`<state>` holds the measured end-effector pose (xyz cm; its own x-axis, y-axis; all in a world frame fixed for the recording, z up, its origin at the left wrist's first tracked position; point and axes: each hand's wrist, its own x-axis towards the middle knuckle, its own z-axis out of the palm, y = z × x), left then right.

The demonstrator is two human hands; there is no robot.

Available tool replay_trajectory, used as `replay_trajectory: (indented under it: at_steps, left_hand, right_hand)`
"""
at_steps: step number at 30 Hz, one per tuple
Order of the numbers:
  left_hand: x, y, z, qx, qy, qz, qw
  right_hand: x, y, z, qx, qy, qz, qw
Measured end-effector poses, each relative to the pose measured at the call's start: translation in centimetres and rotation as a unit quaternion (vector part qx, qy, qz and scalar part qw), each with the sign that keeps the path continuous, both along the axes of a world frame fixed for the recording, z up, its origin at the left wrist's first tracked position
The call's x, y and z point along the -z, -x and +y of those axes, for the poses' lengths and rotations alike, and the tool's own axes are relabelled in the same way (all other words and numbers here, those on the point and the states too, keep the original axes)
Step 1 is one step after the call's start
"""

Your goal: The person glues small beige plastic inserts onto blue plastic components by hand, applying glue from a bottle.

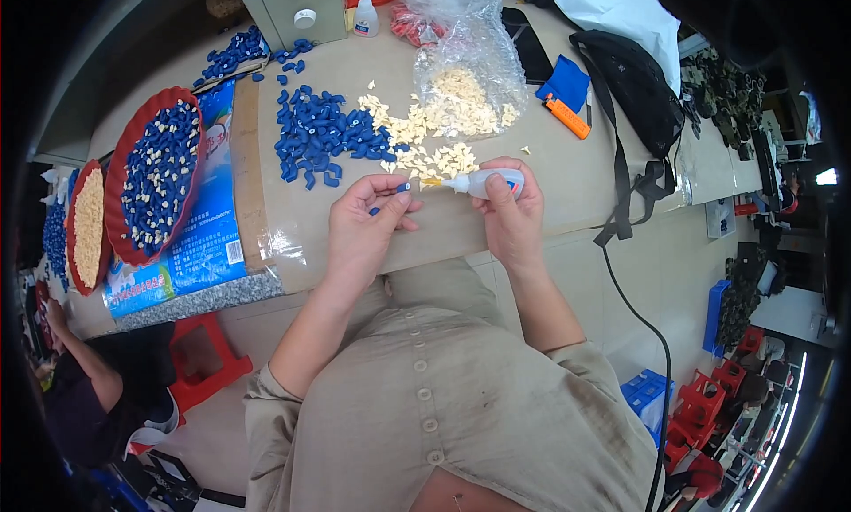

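Observation:
In my left hand (368, 209), closed over the table's near edge, is a small blue plastic piece (403, 187) with a pale end; a bit more blue shows between the fingers. My right hand (514, 206) grips a white glue bottle (496, 183) lying on its side, its yellowish nozzle pointing left at the blue piece. Whether the tip touches the piece I cannot tell. Just beyond both hands lie a heap of bent blue pieces (319, 135) and a scatter of small cream-coloured pieces (439, 160), some spilling from a clear plastic bag (470, 78).
Two red trays stand at the left: one (113, 202) holds blue pieces with cream tips, the other (78, 255) cream bits. Another glue bottle (365, 15) stands at the back. An orange cutter (567, 117) and black bag (629, 91) lie right. A person (89, 388) sits at left.

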<state>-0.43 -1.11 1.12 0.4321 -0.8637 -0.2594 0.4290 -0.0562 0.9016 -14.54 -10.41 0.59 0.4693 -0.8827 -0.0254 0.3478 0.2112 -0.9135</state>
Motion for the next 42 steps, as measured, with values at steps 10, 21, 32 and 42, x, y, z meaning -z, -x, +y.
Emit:
replay_trajectory:
  at_steps: [10,21,32,42]
  left_hand:
    - [-0.1,-0.1,0.2,0.006,-0.012,-0.035,0.999]
    - [0.0,0.0,0.2,0.001,-0.014,-0.041,0.999]
    - [0.0,0.1,0.2,0.002,-0.022,-0.063,0.998]
    - [0.2,0.1,0.3,-0.001,-0.010,-0.068,0.998]
  right_hand:
    - [0.2,-0.1,0.4,-0.008,0.125,0.030,0.992]
    - [0.1,-0.3,0.4,-0.008,0.127,0.037,0.991]
    - [0.0,-0.4,0.5,-0.009,0.140,0.058,0.988]
    - [-0.6,0.4,-0.6,-0.015,-0.042,-0.068,0.997]
